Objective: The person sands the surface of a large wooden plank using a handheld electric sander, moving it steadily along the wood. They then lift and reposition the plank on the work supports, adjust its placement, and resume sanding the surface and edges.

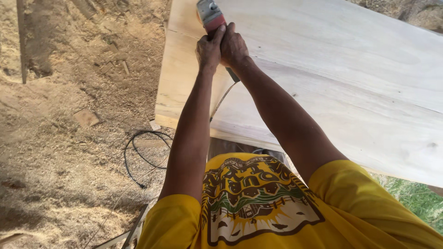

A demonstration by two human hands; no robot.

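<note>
An open-air woodworking yard: sawdust and shavings carpet the dirt floor across the left of the frame, strewn with wood offcuts. A broad pale timber slab fills the upper right, a black power cable loops at lower centre, and grass shows at lower right.

Head view, looking steeply down

Facing forward over outstretched arms, sitting close above a pale wooden board and sawdust-covered ground.
</note>
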